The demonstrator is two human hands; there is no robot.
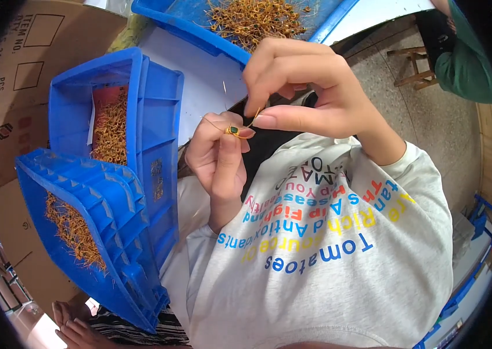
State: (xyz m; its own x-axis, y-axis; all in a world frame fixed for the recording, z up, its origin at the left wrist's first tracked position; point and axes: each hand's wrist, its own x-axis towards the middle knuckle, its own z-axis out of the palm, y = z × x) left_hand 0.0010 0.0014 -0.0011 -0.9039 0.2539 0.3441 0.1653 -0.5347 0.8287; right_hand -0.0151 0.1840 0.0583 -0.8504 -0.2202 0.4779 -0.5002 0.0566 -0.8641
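In front of my chest, my left hand (218, 160) pinches a small coil (233, 131) between thumb and fingers. The coil looks like a dark square core with gold-coloured wire round it, and thin wire ends stick out. Just to the right and a little higher, my right hand (315, 87) has its thumb and index finger closed on one of those wire ends (256, 114), which curves up from the coil. The other fingers of my right hand are bent above it. Beyond my hands, a heap of similar gold-coloured wire pieces (254, 23) lies in a blue tray (199, 34).
On the left stand a blue bin (158, 116) and a tilted blue bin (106, 198), both holding wire pieces. Cardboard boxes (19, 110) rise behind them. Another person's hand (74, 331) shows at lower left, a green sleeve (469, 70) and wooden stool (414, 67) at upper right.
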